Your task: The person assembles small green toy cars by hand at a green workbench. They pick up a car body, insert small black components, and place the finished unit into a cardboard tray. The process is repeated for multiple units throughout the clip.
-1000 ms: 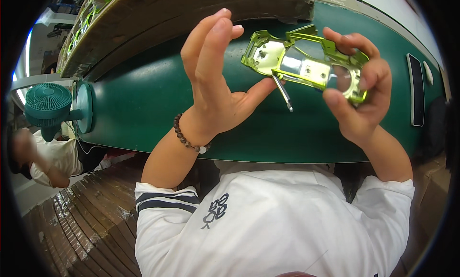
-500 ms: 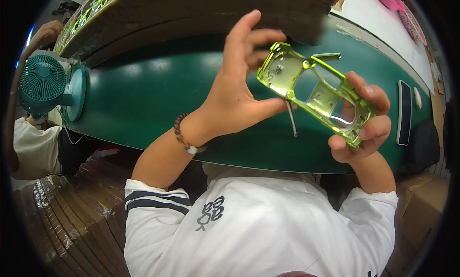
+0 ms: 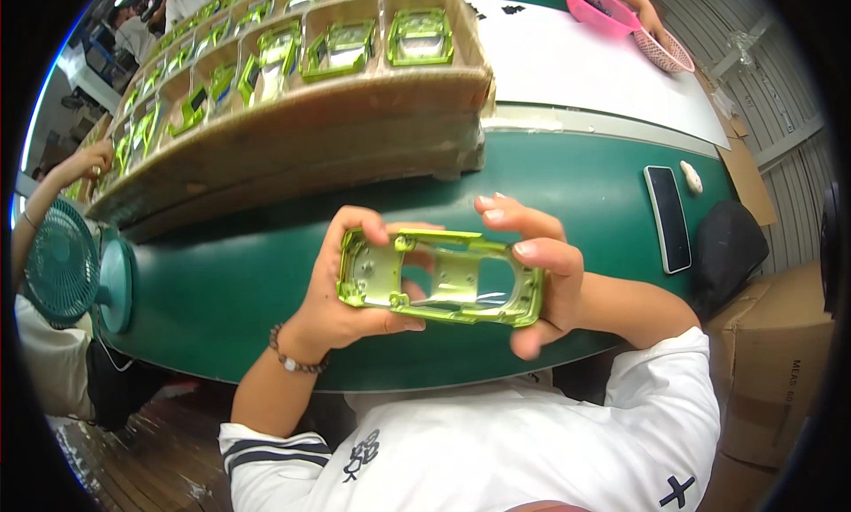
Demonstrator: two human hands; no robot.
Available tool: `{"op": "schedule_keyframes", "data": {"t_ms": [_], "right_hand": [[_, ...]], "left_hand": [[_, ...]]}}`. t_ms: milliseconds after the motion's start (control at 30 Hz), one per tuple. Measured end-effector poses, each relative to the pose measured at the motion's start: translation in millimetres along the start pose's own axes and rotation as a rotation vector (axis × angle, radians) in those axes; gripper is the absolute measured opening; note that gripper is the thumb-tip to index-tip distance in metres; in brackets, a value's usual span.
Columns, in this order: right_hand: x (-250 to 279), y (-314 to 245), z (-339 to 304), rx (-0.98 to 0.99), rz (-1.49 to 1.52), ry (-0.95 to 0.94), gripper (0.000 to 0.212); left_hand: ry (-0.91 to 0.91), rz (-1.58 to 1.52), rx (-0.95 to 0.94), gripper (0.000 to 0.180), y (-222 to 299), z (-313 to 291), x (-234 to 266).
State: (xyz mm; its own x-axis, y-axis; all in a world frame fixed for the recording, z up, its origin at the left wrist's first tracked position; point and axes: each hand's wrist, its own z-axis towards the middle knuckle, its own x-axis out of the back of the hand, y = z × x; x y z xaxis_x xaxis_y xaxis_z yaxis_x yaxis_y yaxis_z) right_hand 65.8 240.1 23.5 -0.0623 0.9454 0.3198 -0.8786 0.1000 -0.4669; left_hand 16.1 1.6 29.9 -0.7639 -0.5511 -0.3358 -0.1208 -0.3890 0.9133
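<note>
A bright green toy car body shell, its hollow inside facing up, lies level between my two hands above the green table. My left hand is closed around its left end, with the thumb along the near side and fingers at the far side and beneath. At the right end, my right hand grips the shell with fingers over the far corner and the thumb at the near one. Narrow green side pieces lie along both long edges of the shell. Part of its underside is hidden by my hands.
Beyond my hands stands a cardboard carton with dividers, holding several green shells. Another person's hand is at its left end, near a teal fan. At right lie a phone and a black item. Another hand touches a pink basket.
The shell has come down and left and turned level. The side pieces that stuck out now lie along its edges. My left hand has closed on its left end. The view has shifted, showing more carton.
</note>
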Motion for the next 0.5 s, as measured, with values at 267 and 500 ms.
{"op": "schedule_keyframes", "data": {"t_ms": [267, 500], "right_hand": [[120.4, 197.0, 79.7, -0.488, -0.512, 0.343, 0.021], [128.8, 345.4, 120.3, -0.611, -1.150, -0.035, 0.022]], "left_hand": [[0.172, 0.012, 0.047, 0.079, -10.0, 2.2, 6.0], [0.242, 0.021, 0.104, 0.070, -25.1, 4.5, 14.0]]}}
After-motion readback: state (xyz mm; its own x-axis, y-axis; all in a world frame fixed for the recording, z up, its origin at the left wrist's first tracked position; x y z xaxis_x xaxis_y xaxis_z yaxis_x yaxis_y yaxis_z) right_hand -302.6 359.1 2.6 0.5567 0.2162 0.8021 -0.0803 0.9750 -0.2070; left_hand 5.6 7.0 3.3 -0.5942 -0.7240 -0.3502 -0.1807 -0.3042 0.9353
